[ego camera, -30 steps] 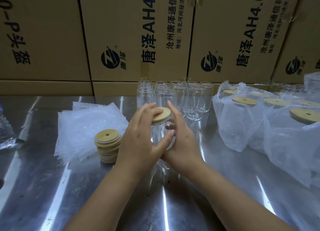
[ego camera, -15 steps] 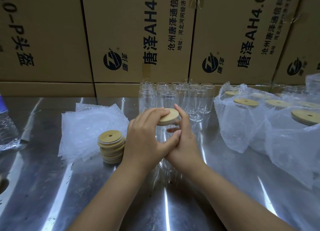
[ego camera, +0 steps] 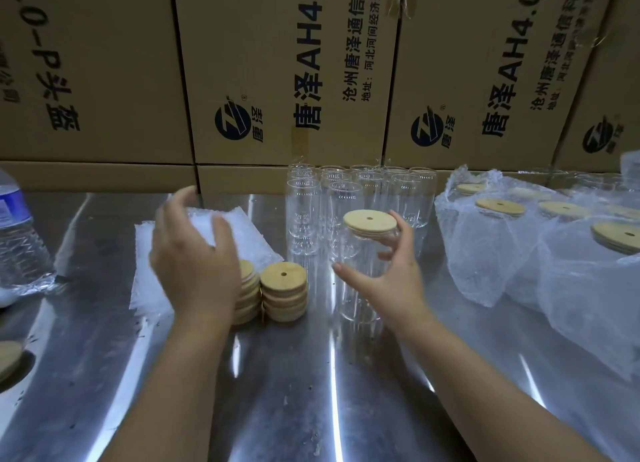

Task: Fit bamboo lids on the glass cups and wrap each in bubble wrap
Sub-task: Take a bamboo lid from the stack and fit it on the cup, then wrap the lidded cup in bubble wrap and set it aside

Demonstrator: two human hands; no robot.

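A clear glass cup (ego camera: 358, 281) stands on the steel table with a round bamboo lid (ego camera: 370, 221) on its mouth. My right hand (ego camera: 394, 271) wraps around the cup's right side, thumb in front, fingers under the lid. My left hand (ego camera: 194, 254) hovers open and blurred over the pile of bubble wrap sheets (ego camera: 249, 240) at the left, holding nothing. Two stacks of bamboo lids (ego camera: 284, 295) stand just in front of that pile, one partly hidden by my left hand. Several bare glass cups (ego camera: 360, 198) are grouped behind.
Several lidded cups in bubble wrap (ego camera: 502, 236) crowd the right side. A plastic water bottle (ego camera: 17, 233) stands at the left edge. Another bamboo lid (ego camera: 8, 357) lies near a hole in the table (ego camera: 20, 375) at the left. Cardboard boxes (ego camera: 277, 81) wall off the back.
My left hand has let go of the lid and swung left over the bubble wrap. The lid now sits flat on the cup, which my right hand still holds.
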